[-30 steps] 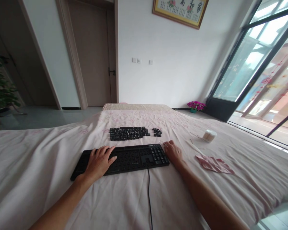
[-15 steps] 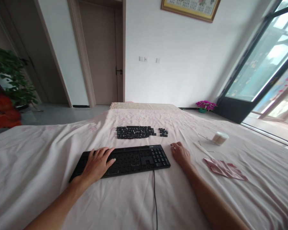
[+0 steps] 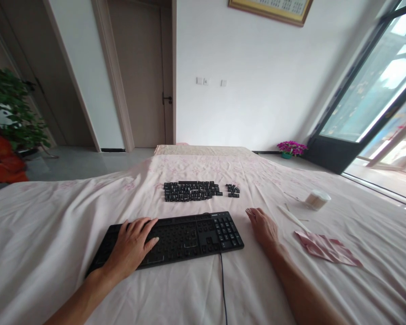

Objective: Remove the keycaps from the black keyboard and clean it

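A black keyboard (image 3: 176,241) lies slightly slanted on the pink bedsheet. Its number pad has keys, while most of the main field is bare of keycaps. My left hand (image 3: 131,246) rests over the left part, fingers spread toward the far edge and thumb on the key bed. Right of the keyboard, my right hand (image 3: 264,228) is low over the sheet with its fingers together. Something small and pale shows at the fingertips, too small to name. Loose black keycaps (image 3: 189,192) lie in rows beyond the keyboard, with a smaller group (image 3: 232,190) to their right.
On the right stand a clear tub of white sticks (image 3: 318,199), a white slim tool (image 3: 292,217) and a folded pink cloth (image 3: 328,248). The keyboard's cable (image 3: 223,289) runs toward me. The sheet (image 3: 176,298) is wrinkled. A door and a potted plant are further back.
The view has shifted a little, so the keyboard and hands appear lower. My left hand stays on the keyboard. My right hand remains beside it, its fingers a bit straighter.
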`<control>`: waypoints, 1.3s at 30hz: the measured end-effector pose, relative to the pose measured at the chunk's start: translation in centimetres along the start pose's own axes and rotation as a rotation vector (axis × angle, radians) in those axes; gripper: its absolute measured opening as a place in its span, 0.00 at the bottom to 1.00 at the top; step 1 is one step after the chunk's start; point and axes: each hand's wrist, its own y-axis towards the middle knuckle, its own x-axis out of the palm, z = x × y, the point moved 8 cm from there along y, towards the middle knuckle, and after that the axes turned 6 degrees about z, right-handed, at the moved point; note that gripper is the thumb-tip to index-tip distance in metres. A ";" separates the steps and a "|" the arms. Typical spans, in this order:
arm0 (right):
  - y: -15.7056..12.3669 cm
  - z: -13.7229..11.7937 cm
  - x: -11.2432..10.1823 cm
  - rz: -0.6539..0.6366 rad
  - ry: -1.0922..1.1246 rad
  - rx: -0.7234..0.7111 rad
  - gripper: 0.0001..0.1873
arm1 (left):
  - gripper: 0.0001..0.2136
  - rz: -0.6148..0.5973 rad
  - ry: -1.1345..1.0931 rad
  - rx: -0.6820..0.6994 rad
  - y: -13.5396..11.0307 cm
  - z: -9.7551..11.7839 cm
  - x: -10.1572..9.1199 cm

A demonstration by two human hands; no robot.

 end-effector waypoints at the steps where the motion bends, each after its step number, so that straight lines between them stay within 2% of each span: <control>1: 0.0 0.2 -0.1 0.024 0.014 0.009 0.20 | 0.22 -0.005 -0.003 -0.002 0.0 -0.2 0.1; 5: 0.2 0.2 -0.9 0.102 0.023 0.022 0.18 | 0.20 -0.104 -0.028 -0.025 1.0 -0.5 0.3; 8: 0.1 -1.4 -2.1 0.107 -0.085 -0.042 0.18 | 0.15 -0.186 -0.038 -0.068 3.6 0.5 -0.7; 11: 0.2 -3.1 -3.3 0.069 -0.122 -0.088 0.19 | 0.14 -0.240 -0.148 -0.092 7.2 3.6 -1.7; 13: 0.5 -3.7 -3.9 0.049 -0.048 -0.074 0.20 | 0.14 -0.226 -0.273 -0.112 9.6 6.4 -1.7; 16: 1.5 -4.2 -4.2 0.045 0.183 -0.044 0.18 | 0.10 -0.184 -0.492 -0.150 11.9 10.1 -0.1; 19: 2.8 -5.2 -3.2 -0.018 0.534 0.005 0.14 | 0.10 -0.097 -0.716 -0.086 12.6 13.1 1.9; 23: 3.2 -8.2 -1.3 -0.159 0.957 0.063 0.14 | 0.11 -0.011 -0.847 -0.134 12.1 13.4 4.0; 26: 2.5 -10.0 -0.6 -0.202 1.095 0.060 0.16 | 0.09 -0.011 -0.862 -0.119 11.6 13.3 4.7; 29: 1.5 -10.9 -0.2 -0.247 1.088 0.007 0.20 | 0.08 -0.014 -0.857 -0.096 11.5 13.3 5.0; 32: 1.2 -10.7 -0.3 -0.236 1.057 -0.034 0.23 | 0.09 -0.034 -0.827 -0.085 11.4 13.4 5.3; 35: 1.2 -10.7 -0.9 -0.217 1.046 -0.089 0.24 | 0.09 -0.049 -0.809 -0.077 11.3 13.5 5.6; 39: 1.0 -11.4 -1.2 -0.259 1.016 -0.175 0.22 | 0.09 -0.064 -0.788 -0.071 11.2 13.6 5.6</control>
